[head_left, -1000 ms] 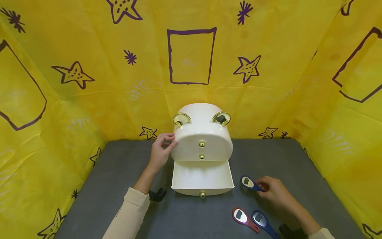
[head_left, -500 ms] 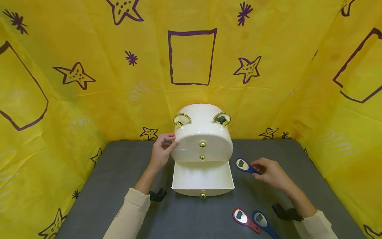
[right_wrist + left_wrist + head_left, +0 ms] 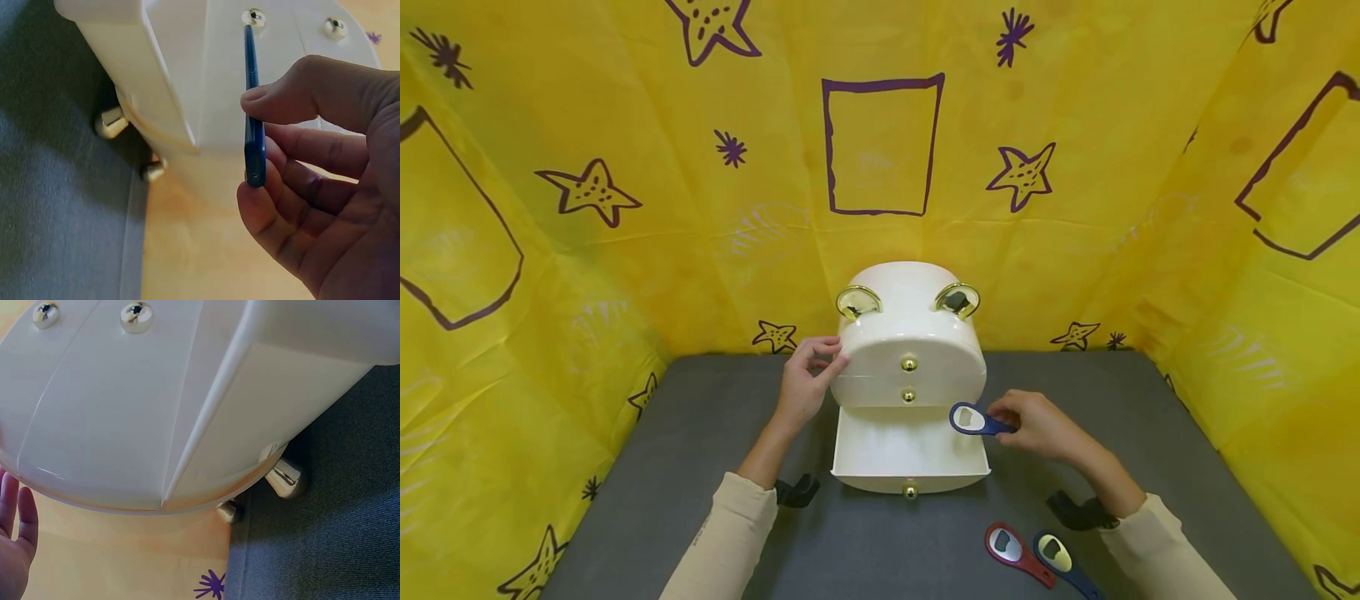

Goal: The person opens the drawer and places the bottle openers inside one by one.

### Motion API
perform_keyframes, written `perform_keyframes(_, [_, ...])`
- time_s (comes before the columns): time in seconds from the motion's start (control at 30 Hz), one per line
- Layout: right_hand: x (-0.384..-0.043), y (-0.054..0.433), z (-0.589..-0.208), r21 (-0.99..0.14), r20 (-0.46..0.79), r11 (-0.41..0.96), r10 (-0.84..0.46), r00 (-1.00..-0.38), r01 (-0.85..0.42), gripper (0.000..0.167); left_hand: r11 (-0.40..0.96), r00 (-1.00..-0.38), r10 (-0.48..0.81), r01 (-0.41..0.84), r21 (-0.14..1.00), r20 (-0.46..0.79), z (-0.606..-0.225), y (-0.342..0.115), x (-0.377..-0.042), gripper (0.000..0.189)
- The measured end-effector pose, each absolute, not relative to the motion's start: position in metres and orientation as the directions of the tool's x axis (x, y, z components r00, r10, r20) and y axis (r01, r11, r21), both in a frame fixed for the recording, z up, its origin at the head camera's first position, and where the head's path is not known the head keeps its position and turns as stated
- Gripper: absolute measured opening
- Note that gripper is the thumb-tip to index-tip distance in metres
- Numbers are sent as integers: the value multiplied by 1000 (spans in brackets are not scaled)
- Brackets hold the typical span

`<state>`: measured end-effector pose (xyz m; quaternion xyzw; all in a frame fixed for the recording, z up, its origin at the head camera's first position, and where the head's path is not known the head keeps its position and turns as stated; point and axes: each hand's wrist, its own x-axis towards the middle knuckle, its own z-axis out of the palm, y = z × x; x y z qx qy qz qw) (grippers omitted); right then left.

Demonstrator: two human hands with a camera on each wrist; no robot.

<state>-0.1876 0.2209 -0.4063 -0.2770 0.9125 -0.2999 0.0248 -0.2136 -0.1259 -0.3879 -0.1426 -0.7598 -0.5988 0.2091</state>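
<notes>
A white rounded drawer box (image 3: pixel 910 300) stands on the grey table, its lowest drawer (image 3: pixel 910 446) pulled out. My left hand (image 3: pixel 805 379) rests with its fingertips against the box's left side, and in the left wrist view its fingers (image 3: pixel 28 515) look fairly straight. Over the right edge of the pulled-out drawer, my right hand (image 3: pixel 1037 425) holds a blue bottle opener (image 3: pixel 970 418) by its handle. Thumb and fingers pinch that opener (image 3: pixel 251 75) in the right wrist view. Its metal head points left, above the drawer floor.
A red bottle opener (image 3: pixel 1017 552) and another blue bottle opener (image 3: pixel 1063 562) lie side by side near the table's front. Gold knobs (image 3: pixel 910 364) sit on the drawer fronts, and two gold-rimmed rounds (image 3: pixel 957 300) stick up on top. Yellow patterned cloth (image 3: pixel 880 250) surrounds the table.
My right hand has carried the blue bottle opener up and left, from over the table to over the drawer's right edge. The left hand has stayed at the box's side.
</notes>
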Motion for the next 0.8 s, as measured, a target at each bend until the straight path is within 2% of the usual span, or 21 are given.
perform_keyframes(0.3, [-193,211,-411,-543,82,681,-539,-838,-492,22,247,-877,-34,456,855,478,-388,-126,-214,19])
perform_keyframes(0.8, [-198,199,-422,-452,56,708,-584,-810,-542,19,244,-878,-33,457,855,478,-389,-126,-214,19])
